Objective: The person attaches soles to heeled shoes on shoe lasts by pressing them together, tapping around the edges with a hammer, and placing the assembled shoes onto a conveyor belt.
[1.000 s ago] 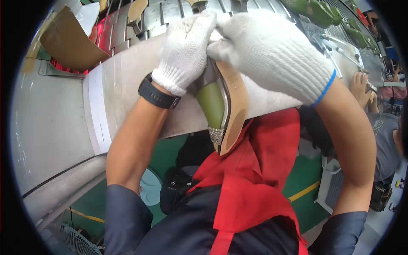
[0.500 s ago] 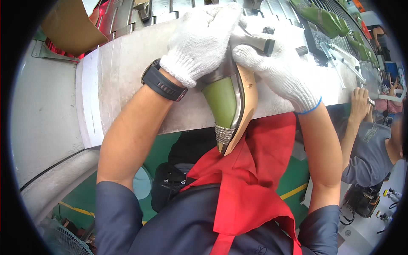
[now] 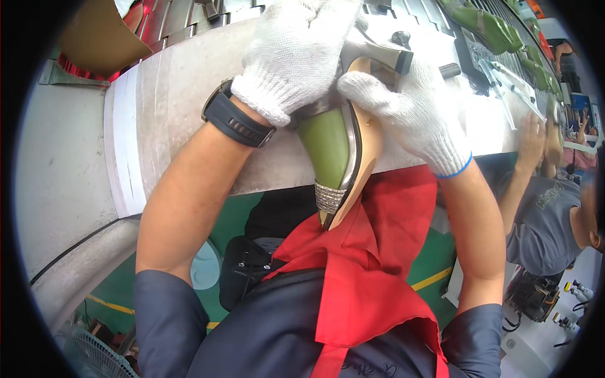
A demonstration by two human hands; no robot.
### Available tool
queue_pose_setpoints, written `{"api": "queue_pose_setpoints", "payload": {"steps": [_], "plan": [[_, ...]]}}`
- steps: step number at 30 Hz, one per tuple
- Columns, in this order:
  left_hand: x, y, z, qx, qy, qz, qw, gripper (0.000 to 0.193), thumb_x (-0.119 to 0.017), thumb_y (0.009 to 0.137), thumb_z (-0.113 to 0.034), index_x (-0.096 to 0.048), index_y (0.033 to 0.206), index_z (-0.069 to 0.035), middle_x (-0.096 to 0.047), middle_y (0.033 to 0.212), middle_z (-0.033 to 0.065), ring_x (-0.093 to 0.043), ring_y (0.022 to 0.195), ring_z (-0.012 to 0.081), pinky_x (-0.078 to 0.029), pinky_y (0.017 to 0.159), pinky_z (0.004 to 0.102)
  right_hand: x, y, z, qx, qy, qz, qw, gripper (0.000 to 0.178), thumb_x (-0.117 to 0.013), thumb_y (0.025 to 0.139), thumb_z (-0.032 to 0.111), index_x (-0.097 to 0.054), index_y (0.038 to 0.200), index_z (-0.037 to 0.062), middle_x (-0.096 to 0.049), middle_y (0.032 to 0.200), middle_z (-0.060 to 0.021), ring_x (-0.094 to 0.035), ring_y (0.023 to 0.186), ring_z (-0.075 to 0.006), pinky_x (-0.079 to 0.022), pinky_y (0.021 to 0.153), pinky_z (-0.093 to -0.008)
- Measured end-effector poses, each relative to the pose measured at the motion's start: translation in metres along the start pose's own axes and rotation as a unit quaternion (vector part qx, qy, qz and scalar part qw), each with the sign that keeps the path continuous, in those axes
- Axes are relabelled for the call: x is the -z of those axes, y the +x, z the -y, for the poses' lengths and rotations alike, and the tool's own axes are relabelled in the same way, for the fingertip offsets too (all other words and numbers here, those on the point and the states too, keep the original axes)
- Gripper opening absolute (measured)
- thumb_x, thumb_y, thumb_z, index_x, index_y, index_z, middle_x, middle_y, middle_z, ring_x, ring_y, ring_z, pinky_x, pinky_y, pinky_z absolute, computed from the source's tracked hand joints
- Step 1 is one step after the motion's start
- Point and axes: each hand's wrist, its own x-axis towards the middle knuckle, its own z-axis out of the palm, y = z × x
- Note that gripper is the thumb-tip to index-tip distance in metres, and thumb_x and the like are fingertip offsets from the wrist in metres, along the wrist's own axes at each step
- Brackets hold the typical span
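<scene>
A high-heeled shoe lies tilted on its side, toe pointing down toward my lap, with a green shoe last inside it. Its tan sole faces right, a glittering band crosses the toe, and the silvery heel points right. My left hand, in a white knitted glove, is closed over the back of the shoe, its fingertips mostly hidden. From the other side my right hand, gloved too, grips the shoe with the thumb on the sole near the heel; its other fingers are out of sight behind.
Beneath the shoe is a pale work surface, its front edge near my red apron. A slatted metal conveyor runs behind it. More green lasts stand at the far right, near clear plastic pieces. A co-worker's hand reaches in at right.
My hands and the shoe have shifted only slightly, and the heel shows a little more. At right the co-worker's hand has moved and its fingers now stretch upward.
</scene>
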Motion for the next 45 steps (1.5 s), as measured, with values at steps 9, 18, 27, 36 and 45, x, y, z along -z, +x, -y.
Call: {"api": "queue_pose_setpoints", "payload": {"steps": [9,18,27,36,45], "plan": [[0.026,0.026,-0.006,0.258,-0.435,0.141,0.851,0.039,-0.080,0.094,-0.026,-0.076,0.125,-0.003,-0.076,0.117,0.0096,-0.071,0.105,0.0170,-0.056,0.095,0.0317,0.018,-0.002,0.002,-0.036,0.041,0.083,0.995,0.059,-0.087,0.091,0.032,-0.068,0.140,0.0039,-0.077,0.120,-0.0154,-0.075,0.100,-0.0246,-0.061,0.088,-0.0386],[0.097,-0.031,-0.004,0.291,-0.233,-0.008,0.928,0.052,-0.094,0.077,-0.018,-0.067,0.117,-0.002,-0.068,0.113,0.0098,-0.067,0.107,0.0206,-0.055,0.098,0.0365,-0.006,-0.005,0.060,0.116,-0.205,0.016,0.972,0.047,-0.086,0.092,0.027,-0.071,0.129,0.0024,-0.074,0.123,-0.0187,-0.074,0.110,-0.0335,-0.059,0.098,-0.0421],[0.113,-0.074,-0.060,0.177,-0.175,0.048,0.967,0.071,-0.095,0.073,-0.010,-0.069,0.138,-0.001,-0.072,0.134,0.0228,-0.072,0.122,0.0412,-0.059,0.102,0.0464,0.000,-0.006,0.051,0.202,-0.196,0.121,0.952,0.064,-0.095,0.075,0.030,-0.073,0.130,0.0058,-0.073,0.128,-0.0156,-0.069,0.120,-0.0385,-0.054,0.105,-0.0458],[0.109,-0.085,-0.059,0.167,-0.191,0.056,0.966,0.073,-0.100,0.078,-0.012,-0.067,0.142,0.004,-0.071,0.140,0.0260,-0.070,0.131,0.0392,-0.055,0.112,0.0467,-0.004,-0.005,0.054,0.197,-0.203,0.131,0.950,0.070,-0.098,0.064,0.034,-0.076,0.126,0.0094,-0.076,0.109,-0.0078,-0.069,0.102,-0.0317,-0.053,0.093,-0.0438],[0.100,-0.089,-0.056,0.127,-0.161,0.007,0.979,0.069,-0.097,0.075,-0.024,-0.070,0.135,-0.003,-0.076,0.127,0.0214,-0.074,0.116,0.0440,-0.057,0.099,0.0514,-0.002,0.002,0.059,0.152,-0.178,0.157,0.959,0.056,-0.097,0.069,0.030,-0.080,0.116,0.0061,-0.079,0.101,-0.0102,-0.072,0.096,-0.0303,-0.054,0.090,-0.0412]]}}
